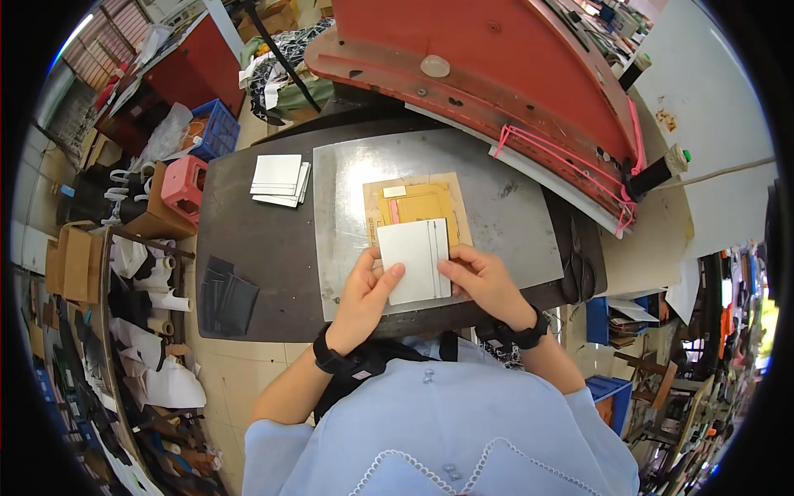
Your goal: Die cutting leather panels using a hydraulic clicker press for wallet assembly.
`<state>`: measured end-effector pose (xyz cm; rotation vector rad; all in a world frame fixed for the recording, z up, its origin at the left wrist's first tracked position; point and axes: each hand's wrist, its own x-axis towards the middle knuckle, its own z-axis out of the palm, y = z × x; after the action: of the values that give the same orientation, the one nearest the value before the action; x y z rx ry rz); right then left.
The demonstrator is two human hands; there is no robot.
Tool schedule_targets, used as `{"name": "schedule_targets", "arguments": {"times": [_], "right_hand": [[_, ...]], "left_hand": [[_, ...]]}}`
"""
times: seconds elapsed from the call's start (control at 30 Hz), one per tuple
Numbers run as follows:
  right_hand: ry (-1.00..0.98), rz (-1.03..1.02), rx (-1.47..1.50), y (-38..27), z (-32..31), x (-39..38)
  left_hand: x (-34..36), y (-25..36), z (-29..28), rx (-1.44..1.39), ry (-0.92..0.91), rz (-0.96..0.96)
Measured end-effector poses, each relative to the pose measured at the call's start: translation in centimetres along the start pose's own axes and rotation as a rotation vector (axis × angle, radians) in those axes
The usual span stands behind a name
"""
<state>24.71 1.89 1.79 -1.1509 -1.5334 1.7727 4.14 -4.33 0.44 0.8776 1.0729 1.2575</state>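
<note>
A white square sheet (413, 258) with two thin dark lines near its right side is held between both hands above a metal plate (513, 207). My left hand (368, 289) grips its lower left edge, thumb on top. My right hand (484, 277) pinches its lower right edge. Just beyond the sheet lies a yellow-orange die board (418, 202) with a brown cardboard border, partly covered by the sheet. Both wrists wear black bands.
A stack of white sheets (279, 179) lies on the dark table (248, 273) at the left, and dark grey pieces (225, 293) at its left edge. A large red machine head (496, 58) overhangs the far side. Boxes, a blue crate (217, 128) and a pink stool (184, 183) stand left.
</note>
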Motion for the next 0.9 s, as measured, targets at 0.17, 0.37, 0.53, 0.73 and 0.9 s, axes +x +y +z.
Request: {"name": "schedule_targets", "arguments": {"times": [0.17,0.37,0.53,0.73,0.9], "right_hand": [[0.086,-0.019,-0.021,1.2,-2.4,3.5],[0.153,-0.140,-0.161,1.4,-2.6,5.5],[0.172,-0.131,-0.209,0.9,-1.8,5.7],[0.176,-0.124,-0.206,1.1,-1.6,5.8],[0.201,-0.145,-0.229,1.1,-1.2,5.7]], "left_hand": [[1.3,1.6,-2.1,0.744,0.069,0.307],[3.0,2.7,-4.0,1.140,0.002,0.510],[4.0,2.1,-3.6,1.241,-0.087,0.571],[4.8,1.6,-2.9,1.343,-0.127,0.578],[5.4,0.9,-3.7,1.371,-0.161,0.532]]}}
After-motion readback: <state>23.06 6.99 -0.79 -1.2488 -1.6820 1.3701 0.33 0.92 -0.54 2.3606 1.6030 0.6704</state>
